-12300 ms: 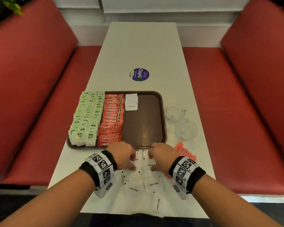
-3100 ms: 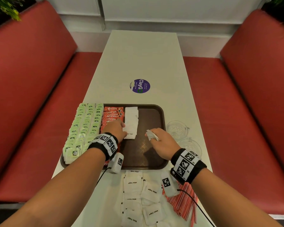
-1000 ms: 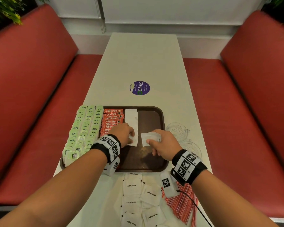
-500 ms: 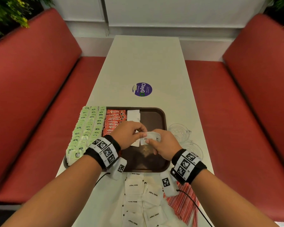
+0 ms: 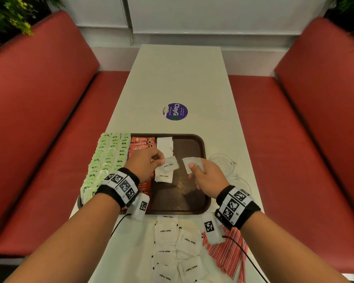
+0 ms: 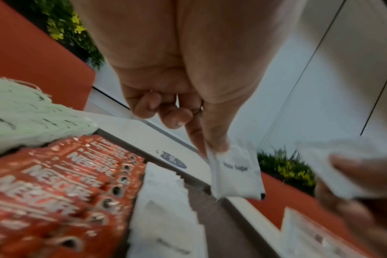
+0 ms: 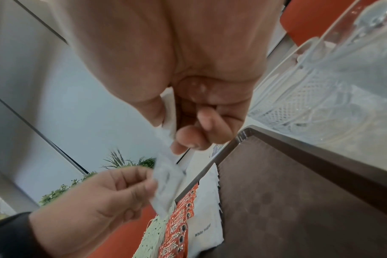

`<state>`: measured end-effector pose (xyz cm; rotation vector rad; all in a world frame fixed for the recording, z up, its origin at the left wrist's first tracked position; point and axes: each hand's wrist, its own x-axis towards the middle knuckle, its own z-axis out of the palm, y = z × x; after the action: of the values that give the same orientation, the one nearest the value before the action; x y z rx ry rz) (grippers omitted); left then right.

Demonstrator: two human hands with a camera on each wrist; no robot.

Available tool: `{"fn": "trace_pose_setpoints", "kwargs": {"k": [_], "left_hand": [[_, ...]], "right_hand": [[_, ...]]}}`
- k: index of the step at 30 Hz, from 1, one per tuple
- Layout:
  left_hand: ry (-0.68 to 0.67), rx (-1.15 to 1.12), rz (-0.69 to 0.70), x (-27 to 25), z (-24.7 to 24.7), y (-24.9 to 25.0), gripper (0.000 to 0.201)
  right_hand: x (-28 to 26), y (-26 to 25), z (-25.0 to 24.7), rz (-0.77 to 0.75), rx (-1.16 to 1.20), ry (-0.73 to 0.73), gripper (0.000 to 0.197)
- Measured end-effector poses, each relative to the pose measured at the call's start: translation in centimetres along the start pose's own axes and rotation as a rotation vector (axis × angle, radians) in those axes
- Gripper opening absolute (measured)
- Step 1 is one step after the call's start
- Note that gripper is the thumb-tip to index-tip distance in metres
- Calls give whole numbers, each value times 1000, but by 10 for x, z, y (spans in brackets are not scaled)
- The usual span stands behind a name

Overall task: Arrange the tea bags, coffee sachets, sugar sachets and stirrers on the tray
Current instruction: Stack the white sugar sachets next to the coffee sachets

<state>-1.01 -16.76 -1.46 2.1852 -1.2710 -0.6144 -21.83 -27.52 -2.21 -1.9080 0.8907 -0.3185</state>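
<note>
Head view, left hand (image 5: 144, 164) pinching flat paper sugar sachet (image 5: 170, 164), right hand (image 5: 207, 177) pinching another sachet (image 5: 192, 163), over tray (image 5: 200, 199).

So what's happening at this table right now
A person is laying out drink supplies on a brown tray. Green tea bags and red coffee sachets already lie in rows, with a column of white sugar sachets started beside them. The left hand pinches one sugar sachet over that column, and the right hand holds another. More sugar sachets and red stirrers wait on the table.
</note>
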Motion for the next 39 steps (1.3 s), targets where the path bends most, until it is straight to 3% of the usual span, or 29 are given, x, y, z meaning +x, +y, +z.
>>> {"fn": "trace_pose_setpoints", "kwargs": {"k": [5,11,14,19,25,27,30,32,36,39], "left_hand": [[-266,309,-74,5,11,-9,8],[-171,406,-134,10,22,-18,15],[-88,465,-62,13,25,-18,24],[-271,648,59,13,34,-11,32],[-312,697,71,16,36,-11,30],[-259,617,100,13,32,-6,27],[-121,223,182,4,23,11,30],[-96,-3,219,-4,17,26,23],[-139,35,317,-12,14,36,10],[-68,64,242,-8,10,29,7]], "right_hand": [[-4,-4,-4,-20,-20,-19,27],[-6,-3,-2,-18,-19,-38,29],[-7,-4,-2,-22,-33,-41,29],[-5,-2,-2,26,-56,-47,25],[-6,-1,-2,7,-111,-53,19],[-7,1,-1,-8,-135,-63,20],[-8,2,1,-35,-132,-64,19],[-8,1,4,-61,-125,-62,20],[-10,-4,8,-94,-132,-82,25],[-13,0,9,-69,-100,-94,16]]}}
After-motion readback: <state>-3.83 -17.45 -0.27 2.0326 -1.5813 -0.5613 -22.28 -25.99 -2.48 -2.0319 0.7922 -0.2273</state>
